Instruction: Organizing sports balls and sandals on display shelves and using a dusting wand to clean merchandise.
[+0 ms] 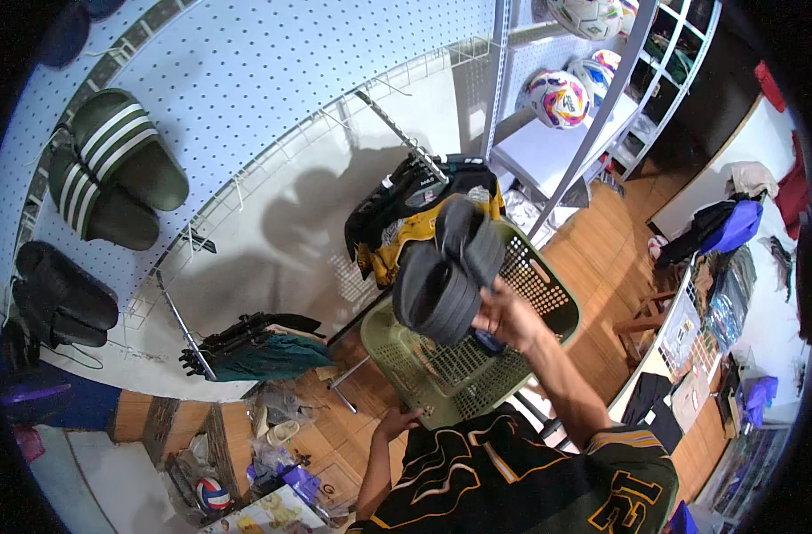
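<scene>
My right hand (pixel 512 317) grips a pair of black slide sandals (pixel 439 294) by their near side, raised over a green plastic basket (pixel 432 394). The sandals' openings face up and to the left, and they are slightly blurred. At the basket's near left corner, my left hand (pixel 400 424) has its fingers on the rim. Below my right hand, a dark blue item (pixel 489 342) shows partly; the sandals and hand hide much of the basket's inside. Beyond the sandals, black and yellow garments (pixel 392 233) hang on a wall hook.
Striped green slides (pixel 119 167) and black slides (pixel 65 294) hang on the pegboard (pixel 299 73) at left. Dark garments (pixel 265 350) hang lower on a metal arm. Soccer balls (pixel 559 99) sit on the shelf. A volleyball (pixel 212 494) and bags lie at lower left.
</scene>
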`<state>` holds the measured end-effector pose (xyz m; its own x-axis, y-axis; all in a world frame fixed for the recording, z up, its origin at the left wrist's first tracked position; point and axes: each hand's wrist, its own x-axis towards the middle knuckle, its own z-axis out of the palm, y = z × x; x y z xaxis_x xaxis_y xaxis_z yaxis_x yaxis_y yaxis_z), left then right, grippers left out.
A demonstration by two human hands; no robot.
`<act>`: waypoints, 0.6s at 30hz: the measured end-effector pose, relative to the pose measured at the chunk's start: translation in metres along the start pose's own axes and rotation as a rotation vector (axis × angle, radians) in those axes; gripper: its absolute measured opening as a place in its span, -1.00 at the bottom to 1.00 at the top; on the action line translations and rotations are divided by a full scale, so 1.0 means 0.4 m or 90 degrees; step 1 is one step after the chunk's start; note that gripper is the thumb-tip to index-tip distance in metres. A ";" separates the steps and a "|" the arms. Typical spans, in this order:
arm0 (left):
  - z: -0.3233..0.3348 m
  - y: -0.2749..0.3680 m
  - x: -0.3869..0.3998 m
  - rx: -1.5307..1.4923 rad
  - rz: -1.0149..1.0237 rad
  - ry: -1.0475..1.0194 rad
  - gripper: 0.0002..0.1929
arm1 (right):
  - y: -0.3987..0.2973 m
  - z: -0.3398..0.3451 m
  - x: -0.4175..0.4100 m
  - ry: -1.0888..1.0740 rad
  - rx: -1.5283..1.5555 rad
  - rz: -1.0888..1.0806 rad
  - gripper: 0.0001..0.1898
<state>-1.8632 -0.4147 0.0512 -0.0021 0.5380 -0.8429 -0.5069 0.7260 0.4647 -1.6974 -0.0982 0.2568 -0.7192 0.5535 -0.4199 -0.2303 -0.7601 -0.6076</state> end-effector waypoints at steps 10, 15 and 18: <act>0.024 0.068 -0.015 0.079 -0.096 -0.016 -0.12 | 0.604 -0.454 0.217 0.372 0.135 0.260 -0.28; 0.033 0.049 0.001 0.053 -0.116 0.031 0.10 | 0.758 -0.533 0.349 0.398 0.083 0.320 -0.30; 0.011 0.010 -0.053 0.025 -0.074 0.108 0.06 | 0.782 -0.395 0.390 0.450 0.097 0.368 -0.33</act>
<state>-1.8615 -0.4213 0.0722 -0.0917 0.3720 -0.9237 -0.4779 0.7974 0.3685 -1.7782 -0.1958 -0.1053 -0.1943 0.1154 -0.9741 -0.0801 -0.9916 -0.1015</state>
